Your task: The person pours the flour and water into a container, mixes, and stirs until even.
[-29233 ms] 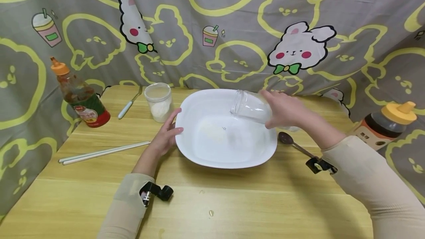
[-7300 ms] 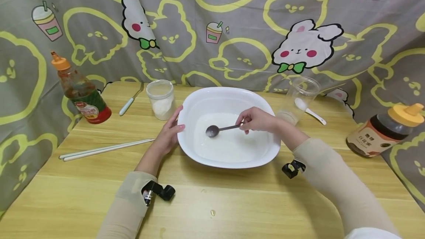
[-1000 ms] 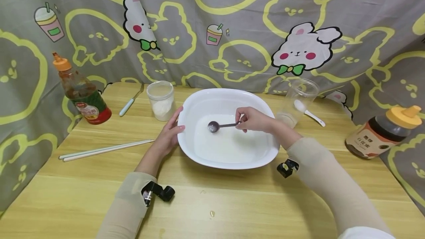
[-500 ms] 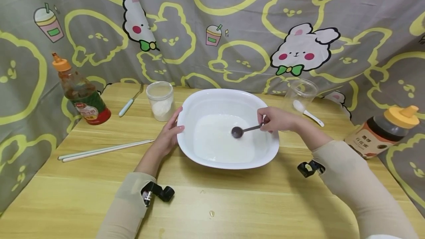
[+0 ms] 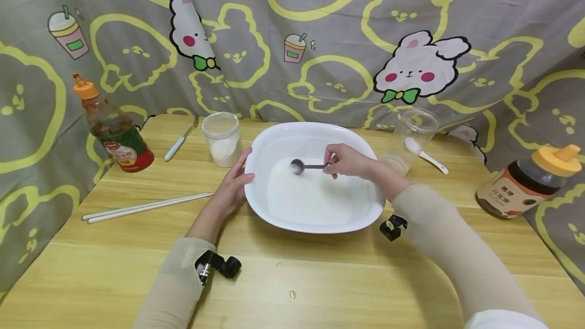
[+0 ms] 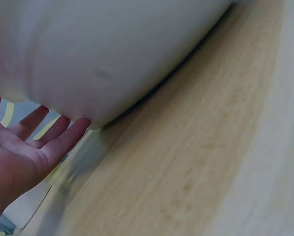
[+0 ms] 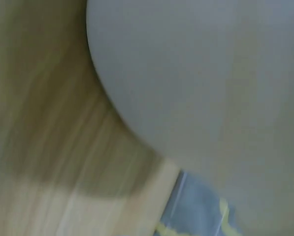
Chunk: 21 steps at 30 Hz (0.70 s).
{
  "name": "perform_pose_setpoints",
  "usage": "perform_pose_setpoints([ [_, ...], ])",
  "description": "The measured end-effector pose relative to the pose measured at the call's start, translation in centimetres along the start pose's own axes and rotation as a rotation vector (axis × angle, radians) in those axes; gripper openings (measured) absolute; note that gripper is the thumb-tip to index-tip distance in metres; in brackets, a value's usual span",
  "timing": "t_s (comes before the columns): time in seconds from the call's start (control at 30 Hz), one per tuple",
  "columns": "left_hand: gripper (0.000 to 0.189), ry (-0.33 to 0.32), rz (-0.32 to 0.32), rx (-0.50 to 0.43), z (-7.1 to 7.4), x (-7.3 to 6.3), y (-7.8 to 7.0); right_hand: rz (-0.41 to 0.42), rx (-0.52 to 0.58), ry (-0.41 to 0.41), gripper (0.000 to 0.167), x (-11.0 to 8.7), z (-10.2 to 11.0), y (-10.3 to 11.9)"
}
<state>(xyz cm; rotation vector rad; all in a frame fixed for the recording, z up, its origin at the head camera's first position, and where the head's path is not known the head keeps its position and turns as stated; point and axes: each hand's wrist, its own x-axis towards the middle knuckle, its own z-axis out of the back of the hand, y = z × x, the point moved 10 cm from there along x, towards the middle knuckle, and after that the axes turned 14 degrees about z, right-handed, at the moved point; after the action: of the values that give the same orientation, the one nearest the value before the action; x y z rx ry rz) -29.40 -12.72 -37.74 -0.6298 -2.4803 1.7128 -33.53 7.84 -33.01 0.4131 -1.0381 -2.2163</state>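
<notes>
With my right hand [image 5: 347, 161] I pinch the handle of the dark spoon [image 5: 298, 167], whose head is inside the white basin [image 5: 292, 142], at the whitish liquid [image 5: 311, 199]. The basin stands on the tabletop [image 5: 256, 278]. My left hand [image 5: 229, 192] has its fingers extended, touching the basin's left side. Near it stands a jar [image 5: 223, 146] with white powder.

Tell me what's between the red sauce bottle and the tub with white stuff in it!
The head view shows a thin, blue-handled tool lying on the table between bottle and tub.
</notes>
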Motion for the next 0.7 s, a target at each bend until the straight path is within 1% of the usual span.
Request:
perform_pose_setpoints([
  [0.07,0.068,0.002,-0.001,-0.001,0.0,0.1,0.0,0.017,0.043,0.025,0.012,0.2,-1.2,0.6],
  [0.17,0.068,-0.004,-0.003,-0.002,0.1,0.1,0.1,0.042,0.09,0.08,0.012,0.0,-2.8,1.5],
  [0.27,0.068,-0.005,-0.003,0.004,0.2,0.1,0.1,0.052,0.113,0.149,0.012,-0.9,-3.8,2.3],
  [0.37,0.069,-0.012,-0.004,0.007,0.3,0.0,0.0,0.042,0.114,0.209,0.011,-2.0,-4.1,2.4],
  [0.47,0.069,-0.009,-0.002,0.006,0.2,0.0,0.1,0.032,0.098,0.245,0.01,-3.4,-3.6,2.2],
  [0.53,0.069,-0.007,-0.002,0.004,0.2,0.1,0.1,0.03,0.075,0.254,0.01,-4.3,-2.8,2.0],
  [0.63,0.069,-0.003,-0.002,0.003,0.1,0.1,0.1,0.015,0.014,0.242,0.011,-5.4,-1.2,1.7],
  [0.7,0.069,0.0,-0.004,0.002,0.0,0.1,0.0,-0.012,-0.034,0.215,0.011,-5.9,0.1,1.3],
])
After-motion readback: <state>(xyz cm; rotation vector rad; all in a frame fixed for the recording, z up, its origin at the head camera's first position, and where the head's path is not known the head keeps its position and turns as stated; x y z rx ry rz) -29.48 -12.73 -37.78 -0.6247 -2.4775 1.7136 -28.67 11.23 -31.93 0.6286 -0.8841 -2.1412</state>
